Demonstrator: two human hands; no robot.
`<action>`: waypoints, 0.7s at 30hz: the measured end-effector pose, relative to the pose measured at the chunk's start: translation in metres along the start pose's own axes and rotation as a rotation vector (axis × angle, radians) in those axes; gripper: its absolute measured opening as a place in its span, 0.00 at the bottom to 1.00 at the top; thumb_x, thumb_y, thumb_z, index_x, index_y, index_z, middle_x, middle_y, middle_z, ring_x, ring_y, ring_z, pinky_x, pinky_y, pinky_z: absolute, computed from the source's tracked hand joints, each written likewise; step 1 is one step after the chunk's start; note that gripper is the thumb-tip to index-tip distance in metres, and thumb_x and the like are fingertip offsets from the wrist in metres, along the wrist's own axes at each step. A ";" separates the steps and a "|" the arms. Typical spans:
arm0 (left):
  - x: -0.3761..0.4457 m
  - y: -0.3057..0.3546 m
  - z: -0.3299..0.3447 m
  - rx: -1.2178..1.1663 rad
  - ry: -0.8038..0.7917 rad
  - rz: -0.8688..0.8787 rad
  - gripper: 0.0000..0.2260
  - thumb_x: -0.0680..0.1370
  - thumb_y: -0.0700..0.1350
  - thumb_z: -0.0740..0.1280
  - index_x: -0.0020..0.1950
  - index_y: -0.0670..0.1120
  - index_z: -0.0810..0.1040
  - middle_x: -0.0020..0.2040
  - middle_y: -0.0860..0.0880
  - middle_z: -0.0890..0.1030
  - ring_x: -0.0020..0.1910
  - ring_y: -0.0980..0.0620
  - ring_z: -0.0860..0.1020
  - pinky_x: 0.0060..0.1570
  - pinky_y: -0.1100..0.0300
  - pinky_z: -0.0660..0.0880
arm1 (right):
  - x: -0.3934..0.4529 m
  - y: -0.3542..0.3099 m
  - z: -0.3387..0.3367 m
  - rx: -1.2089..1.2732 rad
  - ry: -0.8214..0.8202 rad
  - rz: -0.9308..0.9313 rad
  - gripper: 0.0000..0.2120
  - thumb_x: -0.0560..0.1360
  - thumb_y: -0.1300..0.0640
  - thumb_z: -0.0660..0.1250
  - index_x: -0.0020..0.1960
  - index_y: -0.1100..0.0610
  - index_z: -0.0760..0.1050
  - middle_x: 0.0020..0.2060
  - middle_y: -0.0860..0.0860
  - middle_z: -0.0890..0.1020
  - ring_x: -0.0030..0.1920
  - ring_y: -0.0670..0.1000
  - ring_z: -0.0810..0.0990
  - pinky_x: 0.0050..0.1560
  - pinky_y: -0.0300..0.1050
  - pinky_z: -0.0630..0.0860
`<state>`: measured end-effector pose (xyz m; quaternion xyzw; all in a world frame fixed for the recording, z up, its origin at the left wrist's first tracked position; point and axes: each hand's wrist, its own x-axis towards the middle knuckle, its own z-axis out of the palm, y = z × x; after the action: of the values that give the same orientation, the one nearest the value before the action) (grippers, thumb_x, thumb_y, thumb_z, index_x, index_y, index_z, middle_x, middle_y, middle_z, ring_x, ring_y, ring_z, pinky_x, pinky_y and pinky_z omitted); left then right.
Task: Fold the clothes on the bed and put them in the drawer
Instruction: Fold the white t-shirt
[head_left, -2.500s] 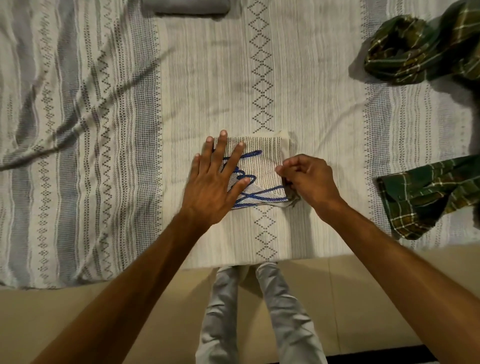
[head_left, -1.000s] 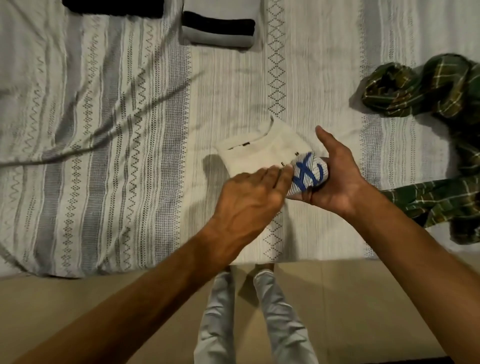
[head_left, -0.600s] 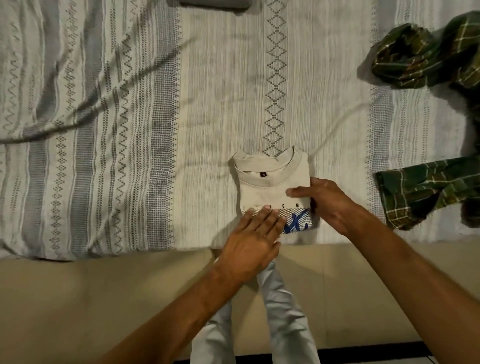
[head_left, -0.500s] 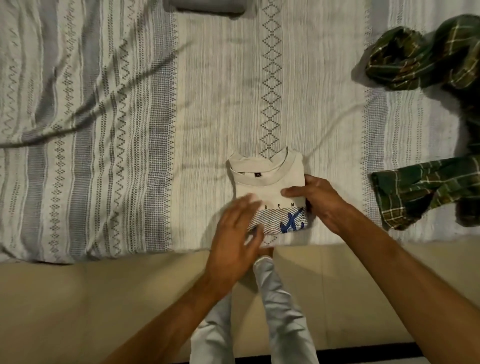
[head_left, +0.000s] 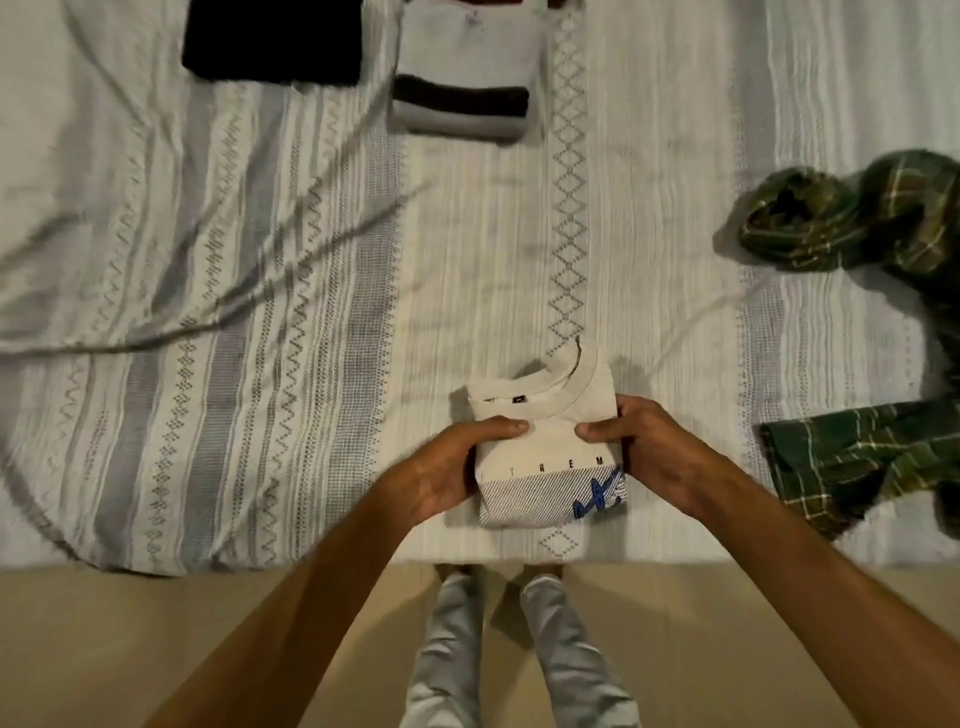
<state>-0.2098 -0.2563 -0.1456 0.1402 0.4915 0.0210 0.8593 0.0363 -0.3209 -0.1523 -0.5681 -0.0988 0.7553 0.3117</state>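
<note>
Cream T-shirt (head_left: 545, 447), folded square, near bed (head_left: 311, 322) edge, centre. Left hand (head_left: 447, 467) and right hand (head_left: 649, 452) grasp its sides, thumbs on top. Folding judged done; next: lift flat, carry to drawer (unseen). Green plaid shirt (head_left: 857, 457) unfolded, right

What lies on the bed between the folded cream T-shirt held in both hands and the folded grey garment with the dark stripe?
In the head view, only bare patterned bedspread separates the cream T-shirt from the grey striped garment.
</note>
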 end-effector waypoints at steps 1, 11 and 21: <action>-0.004 0.007 -0.002 0.016 -0.028 -0.019 0.27 0.73 0.47 0.79 0.70 0.46 0.80 0.65 0.42 0.84 0.63 0.44 0.83 0.54 0.54 0.82 | 0.001 -0.009 0.006 -0.015 -0.020 -0.004 0.23 0.72 0.68 0.73 0.66 0.62 0.80 0.62 0.60 0.84 0.63 0.62 0.83 0.63 0.57 0.79; -0.024 0.110 -0.025 -0.035 0.009 0.279 0.23 0.75 0.35 0.75 0.70 0.40 0.79 0.66 0.36 0.81 0.65 0.37 0.81 0.65 0.42 0.78 | 0.042 -0.122 0.077 -0.208 -0.013 -0.093 0.17 0.76 0.64 0.73 0.65 0.59 0.82 0.58 0.57 0.86 0.60 0.60 0.85 0.64 0.58 0.80; -0.001 0.257 -0.051 -0.063 0.252 0.623 0.42 0.59 0.32 0.83 0.71 0.46 0.73 0.61 0.45 0.86 0.58 0.43 0.85 0.52 0.42 0.84 | 0.113 -0.227 0.121 -0.312 0.116 -0.346 0.16 0.79 0.51 0.72 0.67 0.46 0.79 0.57 0.46 0.87 0.55 0.51 0.87 0.53 0.53 0.84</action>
<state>-0.2270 0.0017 -0.1017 0.2532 0.5264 0.3151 0.7480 -0.0116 -0.0515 -0.0878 -0.6264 -0.2923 0.6321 0.3501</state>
